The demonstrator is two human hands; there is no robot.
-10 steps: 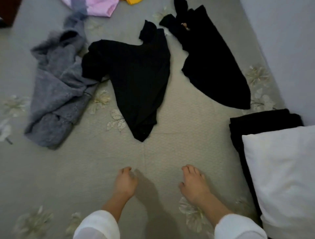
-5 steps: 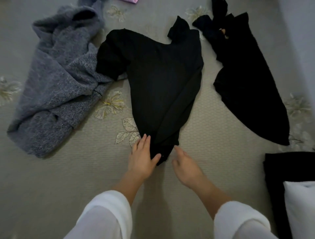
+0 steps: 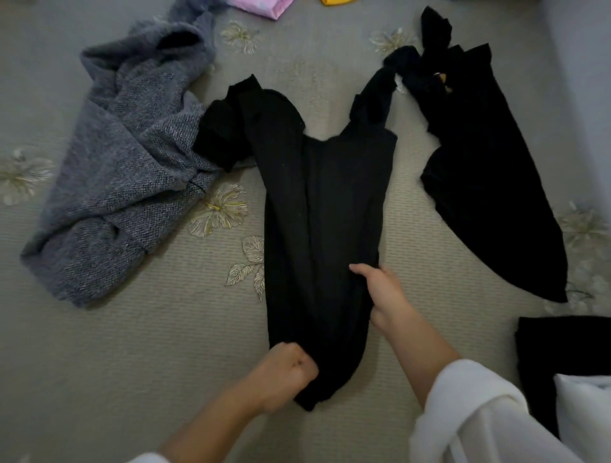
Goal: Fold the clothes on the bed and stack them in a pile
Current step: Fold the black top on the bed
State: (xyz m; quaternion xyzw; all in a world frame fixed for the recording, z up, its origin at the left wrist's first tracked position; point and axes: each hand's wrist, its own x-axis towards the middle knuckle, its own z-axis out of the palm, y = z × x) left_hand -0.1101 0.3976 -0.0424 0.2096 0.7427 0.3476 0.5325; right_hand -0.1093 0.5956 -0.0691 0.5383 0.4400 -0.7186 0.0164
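Left hand point(image 3: 287, 370) and right hand point(image 3: 383, 294) were lying flat at the lower tip of the black top point(image 3: 317, 214) half a second ago; both now grip it, and the top has been dragged toward the person and drawn out long and narrow. Bed point(image 3: 132, 363) fills nearly the whole view: grey-beige ribbed cover with pale embroidered flowers and leaves. Grey knit sweater point(image 3: 125, 185) lies crumpled at the left, its right edge touching the black top's bunched left sleeve. Black top sits centre, neckline away from the person, lengthwise creases down the body, lower end narrowing to a point between the forearms; its right shoulder stretches up to touch the second black garment point(image 3: 489, 198). That one lies flat on the right, bunched at the top and tapering to a point low right, apart from the top lower down. Folded black piece point(image 3: 562, 350) sits at the right edge, partly under a white pillow point(image 3: 585, 413). Pink garment point(image 3: 261, 6) and a yellow garment point(image 3: 335, 1) are cut off at the top edge. White sleeve point(image 3: 479, 413) covers the right forearm. Left hand: closed fist, fabric of the lower left edge bunched inside it. Right hand: on the right edge higher up, thumb over the cloth, fingers wrapped under and hidden.
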